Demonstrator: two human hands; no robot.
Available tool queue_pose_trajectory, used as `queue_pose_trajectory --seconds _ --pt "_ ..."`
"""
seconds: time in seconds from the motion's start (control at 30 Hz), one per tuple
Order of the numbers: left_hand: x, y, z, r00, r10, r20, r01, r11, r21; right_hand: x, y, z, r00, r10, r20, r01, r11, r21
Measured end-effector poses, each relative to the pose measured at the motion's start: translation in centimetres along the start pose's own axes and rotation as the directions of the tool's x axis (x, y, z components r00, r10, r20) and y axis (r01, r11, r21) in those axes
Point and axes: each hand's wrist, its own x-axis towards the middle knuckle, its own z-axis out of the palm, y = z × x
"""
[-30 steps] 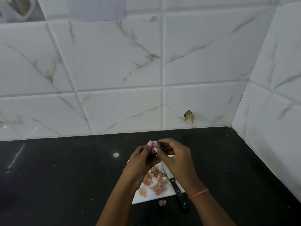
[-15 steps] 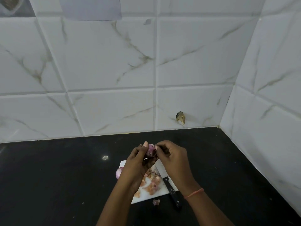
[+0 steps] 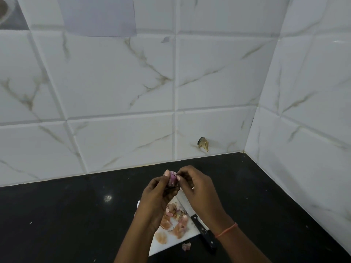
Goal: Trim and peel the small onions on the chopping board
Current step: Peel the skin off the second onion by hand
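A small purple onion [image 3: 172,179] is held up above the white chopping board [image 3: 171,242]. My left hand [image 3: 158,198] grips it from the left, thumb along its side. My right hand [image 3: 199,190] pinches at the onion's top right with thumb and fingertips. On the board below lie several pinkish-brown onion skins [image 3: 176,223]. A knife [image 3: 201,228] with a black handle lies along the board's right side, its blade partly hidden under my right hand.
The board rests on a black countertop [image 3: 66,215] that meets white marble-look wall tiles at the back and on the right, forming a corner. One scrap of peel [image 3: 186,246] lies on the counter just in front of the board.
Both hands stay together on the onion; the right fingers have shifted slightly at its top. The whole onion seen at the board's left edge half a second ago is now hidden behind my left hand.
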Motion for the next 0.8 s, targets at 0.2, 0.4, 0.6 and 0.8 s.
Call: queue_pose_trajectory --seconds 0.2,0.4,0.6,0.8 --pt "0.0 0.3 -1.5 0.999 -0.011 0.043 0.009 0.999 0.041 -0.5 -0.5 1.3 0.999 0.025 -0.047 -0.025 1.000 -0.006" --pt "0.1 0.7 -1.2 0.994 -0.067 0.088 0.062 0.997 0.056 -0.2 0.6 0.7 0.987 0.061 -0.146 -0.064 0.998 -0.014" --pt "0.5 0.4 -0.4 0.991 -0.132 0.018 0.134 0.984 -0.115 0.3 2.7 -0.2 0.968 0.139 -0.211 -0.143 0.990 -0.003" --pt "0.3 -0.5 0.2 0.986 -0.164 0.033 0.167 0.956 -0.240 0.6 3.9 0.2 0.978 0.204 -0.047 -0.202 0.978 0.046"
